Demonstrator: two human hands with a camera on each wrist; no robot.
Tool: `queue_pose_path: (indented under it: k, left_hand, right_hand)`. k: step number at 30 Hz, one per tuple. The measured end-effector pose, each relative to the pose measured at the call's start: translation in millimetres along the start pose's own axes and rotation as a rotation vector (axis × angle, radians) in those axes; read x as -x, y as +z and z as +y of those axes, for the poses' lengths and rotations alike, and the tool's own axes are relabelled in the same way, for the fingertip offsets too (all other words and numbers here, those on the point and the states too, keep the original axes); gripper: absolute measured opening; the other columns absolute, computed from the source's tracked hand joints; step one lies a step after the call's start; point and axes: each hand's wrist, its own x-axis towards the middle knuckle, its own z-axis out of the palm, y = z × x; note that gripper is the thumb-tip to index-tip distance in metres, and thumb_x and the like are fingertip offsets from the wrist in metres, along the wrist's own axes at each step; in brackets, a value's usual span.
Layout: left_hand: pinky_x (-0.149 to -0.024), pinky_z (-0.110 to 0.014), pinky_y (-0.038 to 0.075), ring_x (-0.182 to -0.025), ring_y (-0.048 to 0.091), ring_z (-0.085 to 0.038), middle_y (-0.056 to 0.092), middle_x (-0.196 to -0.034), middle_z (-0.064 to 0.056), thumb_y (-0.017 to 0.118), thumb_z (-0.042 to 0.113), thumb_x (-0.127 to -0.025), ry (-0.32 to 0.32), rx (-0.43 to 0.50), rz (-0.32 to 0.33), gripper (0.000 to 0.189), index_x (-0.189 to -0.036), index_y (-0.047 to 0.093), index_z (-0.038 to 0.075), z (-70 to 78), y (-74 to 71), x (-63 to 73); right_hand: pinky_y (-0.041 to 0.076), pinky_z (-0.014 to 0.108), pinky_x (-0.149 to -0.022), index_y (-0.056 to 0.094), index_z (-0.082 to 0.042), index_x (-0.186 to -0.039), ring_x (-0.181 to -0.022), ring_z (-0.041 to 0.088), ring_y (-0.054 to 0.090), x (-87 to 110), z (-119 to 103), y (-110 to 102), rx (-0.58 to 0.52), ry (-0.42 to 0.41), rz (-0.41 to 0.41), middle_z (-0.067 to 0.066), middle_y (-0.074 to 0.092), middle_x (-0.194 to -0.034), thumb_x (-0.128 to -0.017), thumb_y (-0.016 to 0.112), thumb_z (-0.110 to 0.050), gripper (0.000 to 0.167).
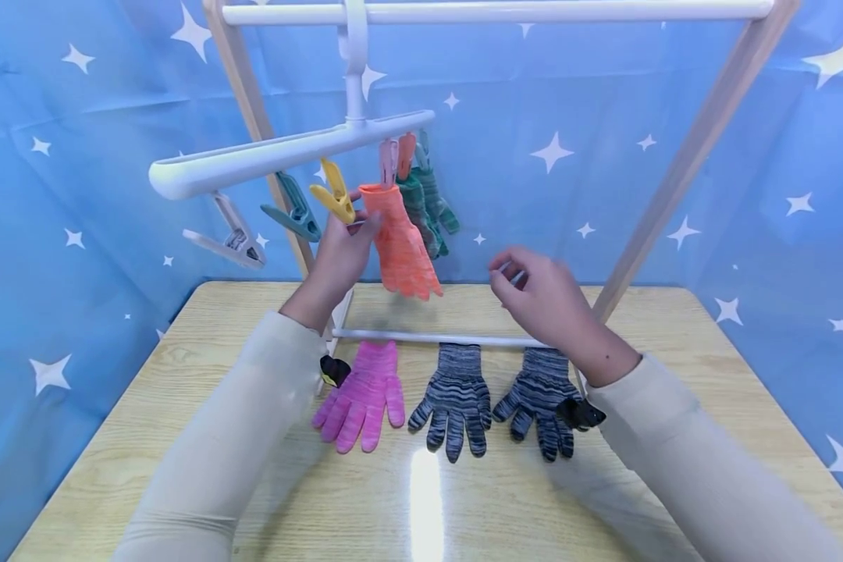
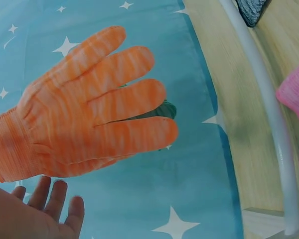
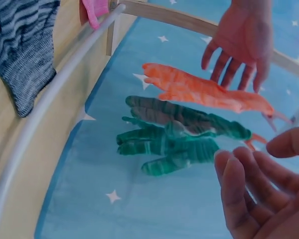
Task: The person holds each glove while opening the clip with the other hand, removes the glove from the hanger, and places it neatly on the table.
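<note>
Gripping nothing, my left hand (image 1: 344, 243) is by the orange knit glove (image 1: 402, 246) hanging from a pale pink plastic clothespin (image 1: 389, 161); my right hand (image 1: 542, 293) is empty too. A shallow clothespin bite could let the cuff (image 1: 378, 193) slip.

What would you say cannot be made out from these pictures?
Head view: parts of the green gloves, hidden behind the orange glove.
Head view: some fingertips of the left hand, behind the orange glove.
Left wrist view: most of the pink glove, cut off by the right edge.
Right wrist view: the dark striped glove, cut off by the edges.
</note>
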Motion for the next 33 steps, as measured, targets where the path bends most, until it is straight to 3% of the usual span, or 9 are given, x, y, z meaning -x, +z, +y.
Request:
queue_pose_path:
  k: [4, 8, 13, 17, 23, 27, 33]
  left_hand:
    - [-0.111, -0.046, 0.043, -0.130, 0.049, -0.024, 0.049, -0.139, -0.010, 0.051, 0.038, -0.104, 0.024, 0.016, 0.004, 0.054, -0.151, 0.033, 0.019, 4.7, 3.1, -1.4]
    - [-0.111, -0.043, 0.044, -0.132, 0.048, -0.022, 0.049, -0.143, -0.007, 0.053, 0.039, -0.102, 0.004, 0.025, 0.010, 0.053, -0.149, 0.037, 0.020, 6.1, 7.4, -2.7]
    - [-0.110, -0.042, 0.046, -0.133, 0.047, -0.022, 0.048, -0.144, -0.009, 0.054, 0.039, -0.102, -0.033, 0.001, 0.032, 0.053, -0.149, 0.037, 0.021, 8.3, 8.4, 0.0]
    - [-0.109, -0.042, 0.046, -0.131, 0.046, -0.022, 0.048, -0.142, -0.009, 0.054, 0.034, -0.103, -0.019, 0.033, 0.058, 0.049, -0.147, 0.039, 0.019, 10.1, 10.4, 2.3]
    - [-0.107, -0.038, 0.047, -0.124, 0.051, -0.020, 0.053, -0.134, -0.011, 0.055, 0.029, -0.103, 0.027, 0.131, 0.111, 0.042, -0.141, 0.045, 0.014, 10.1, 14.6, 4.8]
    - [-0.104, -0.038, 0.049, -0.119, 0.055, -0.019, 0.057, -0.127, -0.009, 0.055, 0.033, -0.103, -0.003, 0.149, 0.133, 0.040, -0.139, 0.048, 0.017, 10.7, 13.7, 7.7]
    - [-0.098, -0.037, 0.051, -0.109, 0.058, -0.019, 0.058, -0.116, -0.005, 0.053, 0.033, -0.104, -0.026, 0.215, 0.112, 0.033, -0.132, 0.051, 0.016, 14.8, 13.2, 8.2]
  right_hand:
    - [0.050, 0.037, -0.065, 0.066, -0.015, -0.119, -0.078, 0.021, 0.063, -10.8, -6.4, -8.2, 0.007, -0.010, 0.034, 0.007, 0.068, -0.096, -0.104, 0.047, -0.031, 0.029]
    - [0.050, 0.037, -0.065, 0.066, -0.013, -0.118, -0.078, 0.022, 0.063, -21.8, -12.4, -13.4, -0.010, -0.019, 0.060, 0.009, 0.069, -0.095, -0.103, 0.048, -0.029, 0.029]
    - [0.055, 0.037, -0.071, 0.066, -0.014, -0.117, -0.081, 0.020, 0.067, -39.2, -20.5, -13.0, -0.107, 0.012, 0.040, 0.009, 0.071, -0.097, -0.102, 0.051, -0.030, 0.027]
    - [0.056, 0.040, -0.081, 0.064, -0.013, -0.119, -0.088, 0.022, 0.068, -51.9, -24.9, -10.9, -0.185, 0.040, 0.014, 0.010, 0.071, -0.102, -0.102, 0.051, -0.031, 0.027]
    - [0.054, 0.042, -0.087, 0.061, -0.013, -0.123, -0.094, 0.022, 0.064, -60.4, -36.0, -8.3, -0.234, 0.038, 0.005, 0.010, 0.069, -0.107, -0.103, 0.051, -0.034, 0.031]
    - [0.053, 0.041, -0.087, 0.060, -0.012, -0.125, -0.096, 0.023, 0.064, -63.5, -45.6, -6.3, -0.277, 0.012, -0.012, 0.015, 0.067, -0.111, -0.103, 0.051, -0.036, 0.035]
    - [0.052, 0.039, -0.081, 0.060, -0.009, -0.125, -0.099, 0.031, 0.064, -69.9, -56.2, -8.4, -0.295, -0.025, -0.001, 0.018, 0.065, -0.111, -0.104, 0.049, -0.035, 0.036]
